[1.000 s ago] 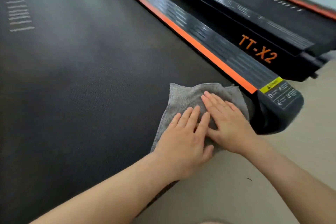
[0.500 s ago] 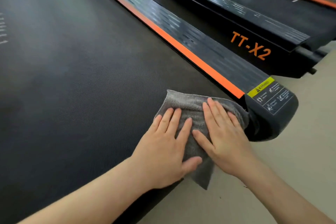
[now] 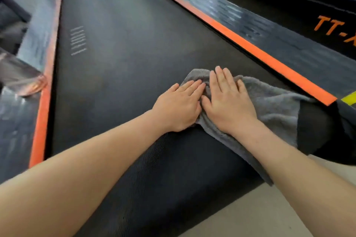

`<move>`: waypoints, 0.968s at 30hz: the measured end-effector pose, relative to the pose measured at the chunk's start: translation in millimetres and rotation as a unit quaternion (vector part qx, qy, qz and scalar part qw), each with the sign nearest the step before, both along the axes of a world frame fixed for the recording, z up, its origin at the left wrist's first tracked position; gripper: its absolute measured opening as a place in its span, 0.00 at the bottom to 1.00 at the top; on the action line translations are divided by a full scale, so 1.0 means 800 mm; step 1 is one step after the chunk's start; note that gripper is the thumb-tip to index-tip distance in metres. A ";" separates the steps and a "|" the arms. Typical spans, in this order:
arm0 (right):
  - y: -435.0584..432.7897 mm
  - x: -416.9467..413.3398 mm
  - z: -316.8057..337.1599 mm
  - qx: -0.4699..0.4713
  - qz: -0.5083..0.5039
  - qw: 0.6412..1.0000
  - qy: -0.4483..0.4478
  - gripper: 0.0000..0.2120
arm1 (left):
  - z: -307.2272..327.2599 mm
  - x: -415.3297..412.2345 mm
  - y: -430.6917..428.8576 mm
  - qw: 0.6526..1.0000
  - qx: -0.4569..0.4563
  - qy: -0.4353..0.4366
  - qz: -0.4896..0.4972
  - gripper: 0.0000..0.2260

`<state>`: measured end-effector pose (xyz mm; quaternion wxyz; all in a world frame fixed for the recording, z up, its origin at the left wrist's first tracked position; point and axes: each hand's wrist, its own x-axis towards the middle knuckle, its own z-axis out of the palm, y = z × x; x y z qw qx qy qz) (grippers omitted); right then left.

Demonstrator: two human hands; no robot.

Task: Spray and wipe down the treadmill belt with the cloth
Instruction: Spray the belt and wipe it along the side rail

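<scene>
Right of the belt: orange strip (image 3: 250, 44), then a dark ribbed side rail (image 3: 269, 31). It ends at a yellow label (image 3: 348, 99), cut off by the frame edge. Beyond the rail is a second machine (image 3: 289, 7), black, with orange "TT-X" lettering (image 3: 331, 25). Left of the belt is another orange strip (image 3: 44, 92) and a grey rail. A blurred shiny thing (image 3: 21, 81) sits on it, can't tell what. Beige floor (image 3: 269, 213) at bottom right. Nothing lies on the belt ahead of my hands.

Treadmill belt (image 3: 125, 54): black, matte, fine woven grain, curving down over the near end. Short white printed lines (image 3: 78, 40) near its left side. Cloth (image 3: 273, 106): grey terry, fuzzy, rumpled. It lies on the belt right of centre, bunched under my fingers. One corner trails back over the belt's rounded end toward the floor.

Left hand (image 3: 179, 106): flat, fingers straight and together. Fingertips and thumb side press the cloth's left edge, the rest of the palm is on bare belt. Right hand (image 3: 229, 102): flat, fingers straight and slightly spread, pressing down on the cloth with my forearm over the trailing part. Hands sit side by side, thumbs nearly touching. Neither one curls round the cloth.
</scene>
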<state>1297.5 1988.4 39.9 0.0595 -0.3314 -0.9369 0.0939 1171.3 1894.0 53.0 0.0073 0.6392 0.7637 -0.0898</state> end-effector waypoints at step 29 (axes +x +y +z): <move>-0.292 -0.287 0.001 0.040 0.233 0.967 -0.097 0.39 | 0.098 -0.443 -0.294 0.678 0.490 -0.508 0.205 0.41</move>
